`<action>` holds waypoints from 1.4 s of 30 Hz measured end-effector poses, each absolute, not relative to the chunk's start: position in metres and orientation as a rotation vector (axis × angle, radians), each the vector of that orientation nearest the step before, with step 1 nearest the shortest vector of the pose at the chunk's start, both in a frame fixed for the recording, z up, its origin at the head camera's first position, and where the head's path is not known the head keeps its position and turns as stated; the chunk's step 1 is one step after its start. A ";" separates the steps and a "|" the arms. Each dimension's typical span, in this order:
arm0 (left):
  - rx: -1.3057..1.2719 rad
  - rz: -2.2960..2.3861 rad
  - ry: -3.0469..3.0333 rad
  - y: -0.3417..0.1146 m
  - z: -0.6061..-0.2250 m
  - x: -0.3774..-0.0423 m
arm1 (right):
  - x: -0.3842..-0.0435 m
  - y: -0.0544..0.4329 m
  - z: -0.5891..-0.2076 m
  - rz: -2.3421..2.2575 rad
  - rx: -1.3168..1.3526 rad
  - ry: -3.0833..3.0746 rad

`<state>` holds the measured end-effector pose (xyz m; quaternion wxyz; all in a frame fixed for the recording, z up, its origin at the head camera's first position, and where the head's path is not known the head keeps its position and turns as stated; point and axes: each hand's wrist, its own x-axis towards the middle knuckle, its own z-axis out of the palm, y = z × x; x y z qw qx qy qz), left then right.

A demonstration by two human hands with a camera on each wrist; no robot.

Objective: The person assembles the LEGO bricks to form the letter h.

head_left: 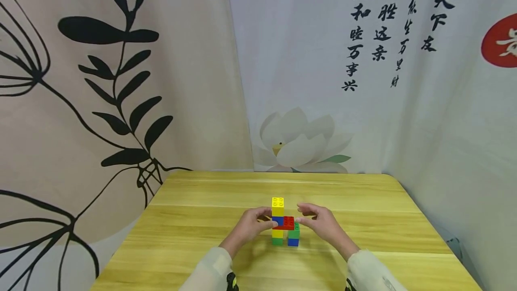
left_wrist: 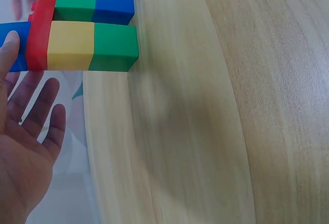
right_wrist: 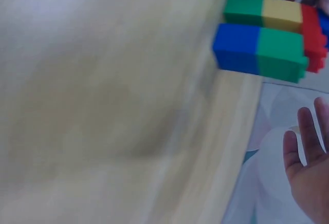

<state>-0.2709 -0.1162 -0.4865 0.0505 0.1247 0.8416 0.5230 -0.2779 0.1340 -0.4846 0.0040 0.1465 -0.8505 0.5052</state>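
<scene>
A stack of toy building blocks stands on the table. From the bottom, its left column has a green block (left_wrist: 115,48), a yellow block (left_wrist: 71,45), a long red block (head_left: 288,222), a blue block (head_left: 277,221) and yellow on top (head_left: 278,205). Beside it stands a shorter column, a green block (right_wrist: 280,53) on a blue block (right_wrist: 236,48); whether the red block is pressed onto that green one I cannot tell. My left hand (head_left: 252,226) pinches the blue block under the yellow top, thumb on its near face. My right hand (head_left: 323,223), fingers apart, is close to the red and green blocks, holding nothing.
The wooden table (head_left: 194,219) extends around the blocks, its far edge near a curtain (head_left: 194,102) printed with black leaves. Another curtain (head_left: 299,35), with dark characters and a lotus, hangs behind and along the right side.
</scene>
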 end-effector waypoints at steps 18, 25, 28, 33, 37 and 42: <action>0.414 1.717 2.532 -0.119 -0.506 -0.261 | -0.263 0.134 -0.522 1.710 0.402 -2.696; 0.423 1.744 2.524 -0.119 -0.508 -0.261 | -0.264 0.133 -0.524 1.757 0.411 -2.663; 0.422 1.730 2.541 -0.119 -0.507 -0.261 | -0.264 0.132 -0.525 1.773 0.414 -2.652; 0.386 1.721 2.552 -0.119 -0.507 -0.262 | -0.265 0.131 -0.526 1.745 0.413 -2.657; 0.365 1.727 2.541 -0.119 -0.507 -0.263 | -0.264 0.129 -0.525 1.748 0.421 -2.648; 0.375 1.744 2.531 -0.118 -0.508 -0.262 | -0.263 0.127 -0.526 1.757 0.432 -2.659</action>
